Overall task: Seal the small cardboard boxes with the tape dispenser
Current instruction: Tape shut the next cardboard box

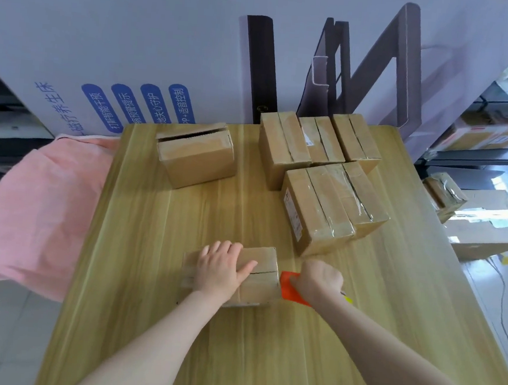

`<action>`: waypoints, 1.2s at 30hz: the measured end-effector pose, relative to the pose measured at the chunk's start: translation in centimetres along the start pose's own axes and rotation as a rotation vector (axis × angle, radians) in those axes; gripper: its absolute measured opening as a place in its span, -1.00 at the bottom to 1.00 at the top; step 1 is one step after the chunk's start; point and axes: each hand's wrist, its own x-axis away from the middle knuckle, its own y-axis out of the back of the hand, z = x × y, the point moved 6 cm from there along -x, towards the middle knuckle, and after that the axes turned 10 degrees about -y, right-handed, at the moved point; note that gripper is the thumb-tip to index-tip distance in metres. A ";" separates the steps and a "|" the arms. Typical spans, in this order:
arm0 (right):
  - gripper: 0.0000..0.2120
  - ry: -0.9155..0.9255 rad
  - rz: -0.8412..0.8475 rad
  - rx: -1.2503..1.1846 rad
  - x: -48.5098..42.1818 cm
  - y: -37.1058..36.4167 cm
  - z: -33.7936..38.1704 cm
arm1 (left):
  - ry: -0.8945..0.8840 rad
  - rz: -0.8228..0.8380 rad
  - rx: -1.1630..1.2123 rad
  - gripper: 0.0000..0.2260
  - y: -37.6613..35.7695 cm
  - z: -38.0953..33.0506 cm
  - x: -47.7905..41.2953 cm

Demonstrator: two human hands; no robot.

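A small cardboard box (pixel 262 279) lies near the middle of the wooden table (pixel 151 321). My left hand (pixel 221 268) rests flat on its top, fingers spread. My right hand (pixel 319 278) grips an orange tape dispenser (pixel 290 289) pressed against the box's right end, where the top seam shows as a dark slit. Most of the dispenser is hidden under my fist. An unsealed box (pixel 196 154) with a gaping top flap stands at the back left.
Several taped boxes (pixel 317 179) stand in two rows at the back right of the table. A pink cloth (pixel 39 205) lies over something left of the table. A large printed carton stands behind; shelves and more cartons are at the right.
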 end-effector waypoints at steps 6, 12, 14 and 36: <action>-0.53 -0.038 -0.138 -0.482 1.9 3.1 -5.9 | 0.380 -0.016 0.080 -0.49 0.4 -0.3 3.7; -0.79 0.203 -0.112 -1.114 6.8 6.1 -7.7 | 0.608 -0.217 0.543 -0.72 2.9 -1.3 5.1; -0.84 0.266 -0.115 -1.182 8.2 7.2 -7.7 | 0.500 -0.310 0.853 -0.83 6.4 -2.5 3.6; -0.86 0.428 -0.091 -1.281 11.0 10.1 -5.9 | 0.458 0.235 1.755 -0.70 13.6 -6.7 -0.1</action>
